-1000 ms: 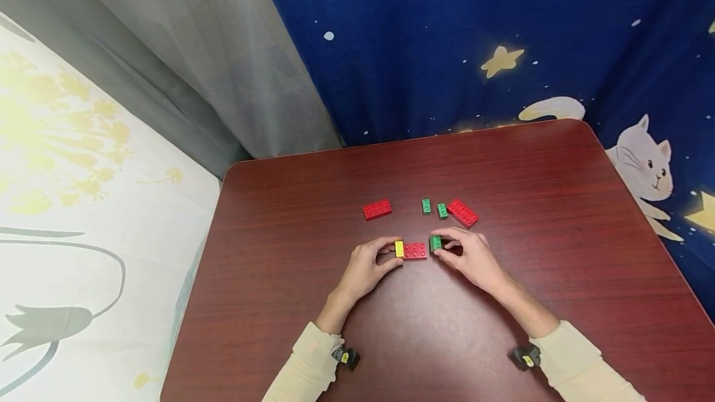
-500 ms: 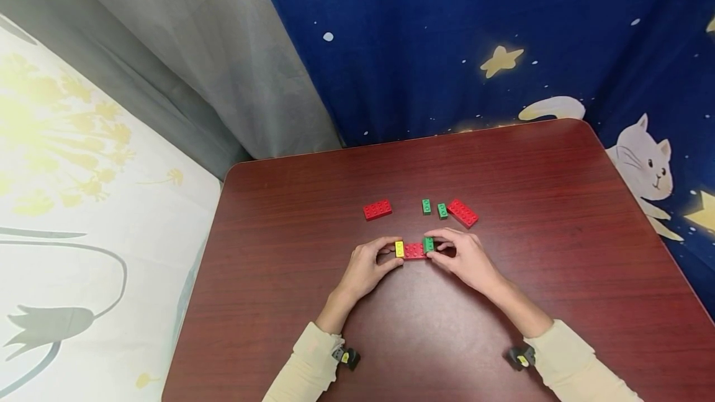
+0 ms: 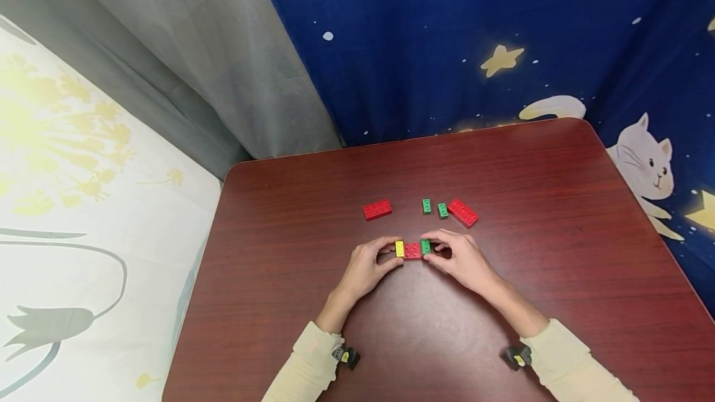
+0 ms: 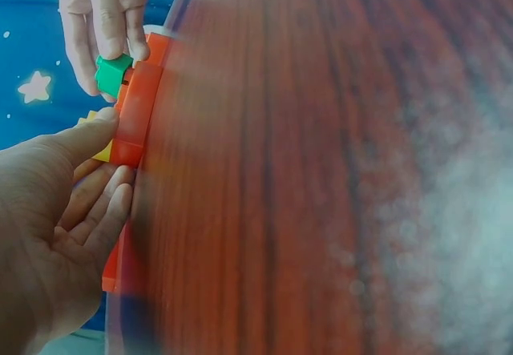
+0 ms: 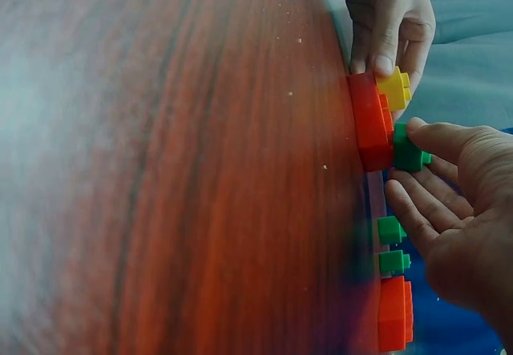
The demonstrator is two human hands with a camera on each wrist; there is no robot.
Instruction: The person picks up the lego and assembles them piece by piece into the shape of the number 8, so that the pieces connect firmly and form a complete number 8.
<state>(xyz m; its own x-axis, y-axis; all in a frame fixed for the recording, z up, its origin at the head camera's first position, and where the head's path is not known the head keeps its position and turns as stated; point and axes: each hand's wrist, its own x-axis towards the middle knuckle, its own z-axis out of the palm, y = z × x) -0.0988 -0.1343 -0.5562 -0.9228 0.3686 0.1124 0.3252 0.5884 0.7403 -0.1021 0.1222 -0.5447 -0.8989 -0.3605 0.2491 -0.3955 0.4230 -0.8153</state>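
Some red brick (image 3: 413, 250) studs invisible beneath green brick (image 3: 426, 247)

We see smooth, slightly shiny plastic in the bricks (image 3: 413, 251), a wood-grained table (image 3: 279, 234) with a soft gloss, and matt cloth in the curtains (image 3: 413, 42) and sleeves (image 3: 310, 355).
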